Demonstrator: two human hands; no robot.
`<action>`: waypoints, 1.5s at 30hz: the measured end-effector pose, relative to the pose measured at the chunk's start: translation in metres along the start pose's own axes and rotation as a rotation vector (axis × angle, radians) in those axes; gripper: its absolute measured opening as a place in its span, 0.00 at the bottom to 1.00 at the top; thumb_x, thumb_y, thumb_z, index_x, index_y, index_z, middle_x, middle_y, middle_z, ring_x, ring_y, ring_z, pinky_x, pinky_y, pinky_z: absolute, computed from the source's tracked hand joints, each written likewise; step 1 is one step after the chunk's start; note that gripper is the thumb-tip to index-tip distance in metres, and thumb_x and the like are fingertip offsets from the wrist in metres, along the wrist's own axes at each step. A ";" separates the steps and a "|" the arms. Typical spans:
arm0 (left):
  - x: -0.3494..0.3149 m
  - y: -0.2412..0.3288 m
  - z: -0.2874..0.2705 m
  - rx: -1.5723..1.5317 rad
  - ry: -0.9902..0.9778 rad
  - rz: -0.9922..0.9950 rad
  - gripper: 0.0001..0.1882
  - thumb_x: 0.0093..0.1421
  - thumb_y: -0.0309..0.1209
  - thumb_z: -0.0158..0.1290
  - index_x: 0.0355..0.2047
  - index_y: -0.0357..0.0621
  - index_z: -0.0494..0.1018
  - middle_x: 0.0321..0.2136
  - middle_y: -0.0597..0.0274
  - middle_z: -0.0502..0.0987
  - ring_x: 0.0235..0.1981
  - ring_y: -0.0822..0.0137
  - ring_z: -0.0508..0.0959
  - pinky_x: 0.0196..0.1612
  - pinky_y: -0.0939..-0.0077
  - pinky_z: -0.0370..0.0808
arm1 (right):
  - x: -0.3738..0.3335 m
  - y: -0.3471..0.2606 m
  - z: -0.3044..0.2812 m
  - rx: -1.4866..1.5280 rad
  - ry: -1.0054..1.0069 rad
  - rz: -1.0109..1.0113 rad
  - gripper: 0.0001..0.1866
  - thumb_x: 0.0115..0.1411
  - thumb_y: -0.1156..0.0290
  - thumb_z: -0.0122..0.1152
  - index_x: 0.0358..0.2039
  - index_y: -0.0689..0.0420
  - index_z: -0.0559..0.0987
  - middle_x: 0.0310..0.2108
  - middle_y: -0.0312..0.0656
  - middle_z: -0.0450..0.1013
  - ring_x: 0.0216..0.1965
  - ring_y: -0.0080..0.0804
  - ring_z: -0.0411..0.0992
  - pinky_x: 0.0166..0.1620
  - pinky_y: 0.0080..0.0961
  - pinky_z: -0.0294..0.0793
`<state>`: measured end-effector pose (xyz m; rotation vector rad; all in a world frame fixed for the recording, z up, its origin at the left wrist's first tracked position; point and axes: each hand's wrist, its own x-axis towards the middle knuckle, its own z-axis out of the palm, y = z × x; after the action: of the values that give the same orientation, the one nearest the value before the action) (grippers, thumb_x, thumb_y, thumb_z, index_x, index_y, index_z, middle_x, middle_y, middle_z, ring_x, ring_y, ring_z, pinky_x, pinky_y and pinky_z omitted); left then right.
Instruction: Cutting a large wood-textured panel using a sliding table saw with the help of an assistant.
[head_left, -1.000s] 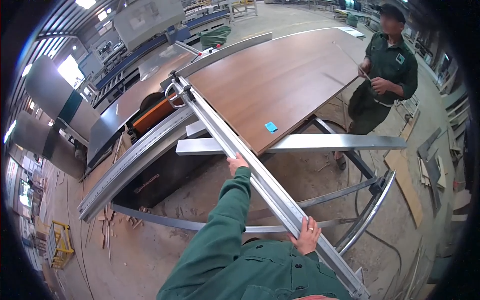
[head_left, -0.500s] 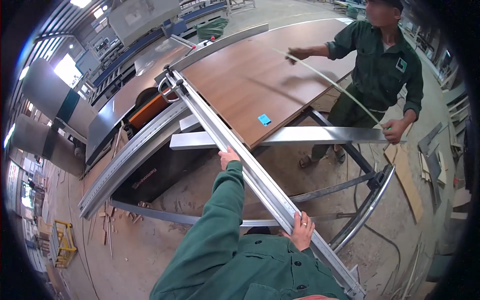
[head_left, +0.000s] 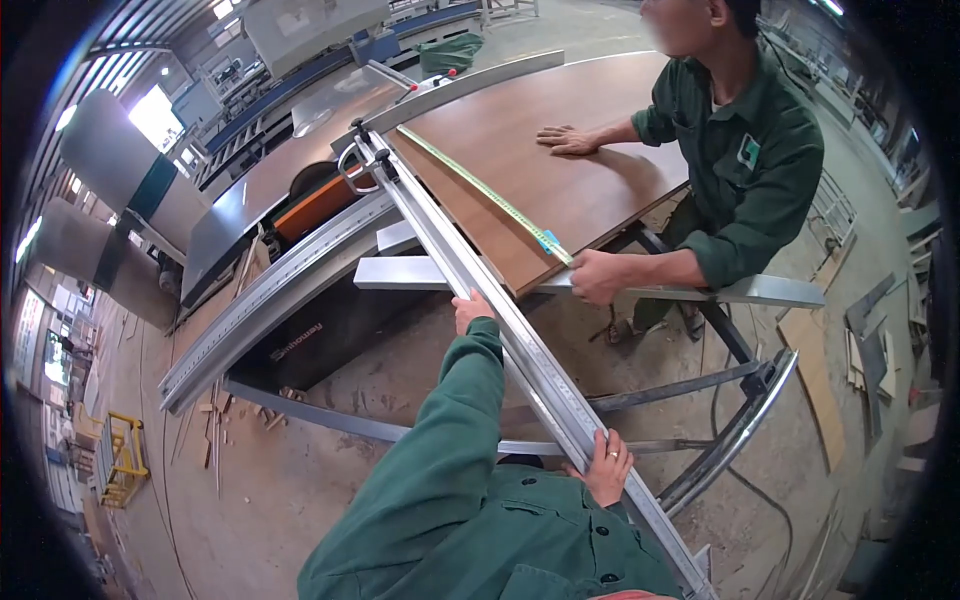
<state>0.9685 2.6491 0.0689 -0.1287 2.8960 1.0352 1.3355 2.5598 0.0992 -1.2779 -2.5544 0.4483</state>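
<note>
Left hand (head_left: 474, 313) and right hand (head_left: 607, 470), both half-curled, held the eleven-to-five-o'clock rail (head_left: 541, 376), seemingly stiff and weighty, best gripped by its edges.

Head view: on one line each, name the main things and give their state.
Brown panel: lying flat.
Metal rail: slanted beside the panel.
Left hand: touching the rail.
Right hand: on the rail.
Tape measure: extended across the panel.
Blue label: partly covered by tape.
Co-worker's far hand: flat on the panel.
Co-worker's near hand: closed on the tape.
</note>
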 end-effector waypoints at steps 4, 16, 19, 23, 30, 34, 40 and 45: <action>-0.004 0.004 -0.012 -0.024 -0.058 -0.035 0.25 0.57 0.50 0.41 0.37 0.37 0.64 0.31 0.43 0.75 0.35 0.46 0.76 0.38 0.54 0.71 | 0.002 0.001 0.002 0.001 0.016 -0.011 0.48 0.34 0.53 0.70 0.55 0.55 0.58 0.54 0.46 0.54 0.54 0.47 0.54 0.52 0.54 0.52; -0.002 0.003 -0.002 -0.028 -0.066 -0.044 0.25 0.57 0.50 0.42 0.37 0.37 0.64 0.32 0.42 0.75 0.36 0.45 0.75 0.39 0.54 0.71 | 0.006 0.003 0.001 -0.008 0.019 0.004 0.47 0.35 0.50 0.68 0.54 0.56 0.60 0.53 0.47 0.55 0.52 0.47 0.55 0.52 0.53 0.52; 0.003 0.000 0.006 -0.025 -0.026 -0.027 0.24 0.57 0.51 0.42 0.36 0.38 0.64 0.31 0.43 0.75 0.35 0.46 0.76 0.37 0.54 0.71 | 0.010 0.005 0.004 -0.012 0.029 -0.005 0.47 0.35 0.50 0.68 0.54 0.56 0.60 0.53 0.47 0.55 0.52 0.47 0.55 0.51 0.53 0.52; 0.004 0.002 0.010 -0.025 -0.026 -0.023 0.25 0.57 0.51 0.41 0.36 0.38 0.64 0.31 0.43 0.75 0.35 0.45 0.76 0.38 0.54 0.71 | 0.013 0.006 0.002 -0.002 0.018 -0.002 0.46 0.35 0.51 0.68 0.54 0.56 0.60 0.53 0.46 0.55 0.52 0.47 0.55 0.51 0.52 0.53; 0.005 -0.001 0.008 -0.019 -0.029 -0.020 0.25 0.57 0.50 0.42 0.36 0.38 0.64 0.31 0.42 0.75 0.35 0.45 0.76 0.38 0.54 0.71 | 0.010 0.004 0.000 0.009 0.014 -0.007 0.47 0.35 0.52 0.69 0.54 0.56 0.59 0.53 0.46 0.54 0.52 0.46 0.55 0.51 0.52 0.52; 0.002 0.001 0.005 -0.006 -0.026 -0.025 0.24 0.57 0.50 0.42 0.36 0.38 0.64 0.31 0.43 0.75 0.35 0.45 0.76 0.38 0.54 0.71 | 0.009 0.003 -0.001 -0.007 0.020 -0.003 0.47 0.35 0.52 0.69 0.54 0.56 0.59 0.53 0.46 0.54 0.52 0.46 0.54 0.51 0.52 0.52; 0.001 0.002 0.004 -0.033 -0.047 -0.037 0.27 0.56 0.51 0.41 0.37 0.35 0.65 0.33 0.39 0.75 0.36 0.44 0.75 0.40 0.54 0.71 | 0.009 0.003 0.000 -0.012 0.019 0.003 0.47 0.34 0.52 0.69 0.54 0.55 0.59 0.53 0.45 0.54 0.52 0.46 0.54 0.51 0.51 0.52; 0.002 0.002 0.008 -0.015 -0.007 -0.028 0.24 0.56 0.50 0.43 0.35 0.38 0.64 0.30 0.43 0.76 0.34 0.46 0.76 0.37 0.53 0.71 | 0.010 0.005 0.002 -0.017 0.038 -0.005 0.48 0.34 0.51 0.69 0.54 0.56 0.60 0.53 0.45 0.54 0.52 0.46 0.55 0.51 0.50 0.53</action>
<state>0.9668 2.6554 0.0635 -0.1657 2.8724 1.0504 1.3328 2.5706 0.0966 -1.2739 -2.5350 0.3982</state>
